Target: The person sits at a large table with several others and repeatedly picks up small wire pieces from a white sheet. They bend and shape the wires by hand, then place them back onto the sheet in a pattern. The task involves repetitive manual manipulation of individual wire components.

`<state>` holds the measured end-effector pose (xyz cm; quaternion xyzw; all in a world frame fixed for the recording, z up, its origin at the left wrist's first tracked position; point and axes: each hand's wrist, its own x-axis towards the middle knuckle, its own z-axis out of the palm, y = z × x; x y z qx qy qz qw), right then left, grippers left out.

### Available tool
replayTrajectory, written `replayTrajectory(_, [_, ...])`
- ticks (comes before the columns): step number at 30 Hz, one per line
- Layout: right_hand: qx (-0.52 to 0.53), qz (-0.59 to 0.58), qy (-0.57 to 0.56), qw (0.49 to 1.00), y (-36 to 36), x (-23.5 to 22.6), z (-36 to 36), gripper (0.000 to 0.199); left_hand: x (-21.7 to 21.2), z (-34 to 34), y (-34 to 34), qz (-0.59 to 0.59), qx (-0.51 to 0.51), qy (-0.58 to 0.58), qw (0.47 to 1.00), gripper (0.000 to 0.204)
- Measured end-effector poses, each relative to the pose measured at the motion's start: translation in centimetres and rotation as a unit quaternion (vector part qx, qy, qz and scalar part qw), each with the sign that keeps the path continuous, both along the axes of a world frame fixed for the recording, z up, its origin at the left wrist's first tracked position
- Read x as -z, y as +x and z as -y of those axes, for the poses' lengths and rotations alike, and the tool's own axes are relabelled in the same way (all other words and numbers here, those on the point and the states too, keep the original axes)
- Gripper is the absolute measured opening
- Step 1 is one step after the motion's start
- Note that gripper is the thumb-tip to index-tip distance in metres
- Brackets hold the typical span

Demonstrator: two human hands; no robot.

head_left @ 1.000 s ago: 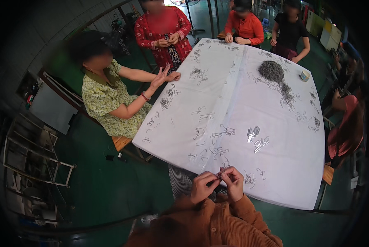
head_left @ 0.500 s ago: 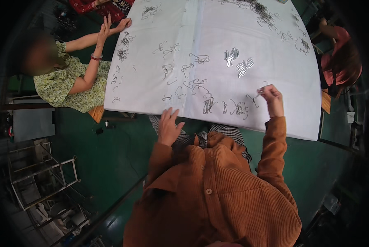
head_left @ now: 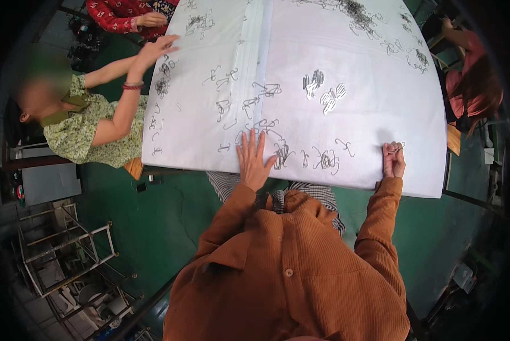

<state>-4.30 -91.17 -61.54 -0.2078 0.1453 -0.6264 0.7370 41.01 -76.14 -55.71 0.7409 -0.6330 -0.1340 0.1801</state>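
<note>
A broad white cloth-covered table spans the upper frame; your left hand, at centre, spreads wide, apparently empty, while your right hand, right of centre, curls closed. Beside the left lie curved dark wire hooks; pinch your right hand's thin pale piece, seemingly metal, lightly, as it may bend.

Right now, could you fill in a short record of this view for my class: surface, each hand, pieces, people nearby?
Surface: white-covered table
Left hand: palm down at the near edge, fingers spread, beside dark bent wire pieces
Right hand: fingers curled, grip closed on what looks like a thin wire piece
Centre: two groups of shiny pieces
Far side: denser dark heap, partly out of view
People: yellow-green top, left; red sleeve, far left; pink top, right
</note>
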Motion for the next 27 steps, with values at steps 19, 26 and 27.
replayTrajectory(19, [0.004, -0.012, 0.023, 1.0, 0.2, -1.1, -0.2, 0.02, -0.9, -0.1, -0.3, 0.026, 0.009, -0.005, 1.0, 0.063])
replayTrajectory(26, [0.014, -0.01, 0.043, 0.999, 0.1, -1.0, -0.1, 0.021, -1.9, -1.8, -1.6, -0.044, 0.022, -0.028, 0.998, 0.054])
replayTrajectory(27, [0.011, -0.008, 0.041, 0.999, -0.1, -1.0, 0.1, 0.021, -1.9, -1.3, -1.2, -0.039, 0.016, -0.034, 0.999, 0.052])
